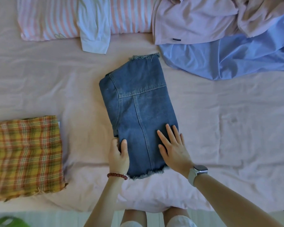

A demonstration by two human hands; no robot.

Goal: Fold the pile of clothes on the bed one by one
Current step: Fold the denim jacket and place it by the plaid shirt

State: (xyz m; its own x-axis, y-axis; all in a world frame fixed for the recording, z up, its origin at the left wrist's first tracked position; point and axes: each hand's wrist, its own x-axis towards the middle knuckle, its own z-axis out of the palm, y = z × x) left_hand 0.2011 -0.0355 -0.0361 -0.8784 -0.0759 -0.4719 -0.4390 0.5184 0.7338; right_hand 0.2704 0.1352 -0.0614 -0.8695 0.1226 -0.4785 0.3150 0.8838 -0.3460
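Observation:
A blue denim garment (138, 108) with frayed hems lies folded lengthwise in the middle of the pink bed sheet (228, 128). My left hand (118, 154) grips its near left edge, thumb on top and fingers tucked under the fabric. My right hand (174, 148) lies flat on the near right part of the denim, fingers spread. A folded yellow and orange plaid garment (25, 158) rests at the left. Unfolded clothes lie at the back right: a light blue shirt (233, 61) under a lilac garment (192, 22).
A pink striped pillow (46, 18) sits at the back left with a white sleeve (95, 30) draped over it. The bed's near edge runs just in front of my legs, and something green (7, 222) shows at the bottom left corner.

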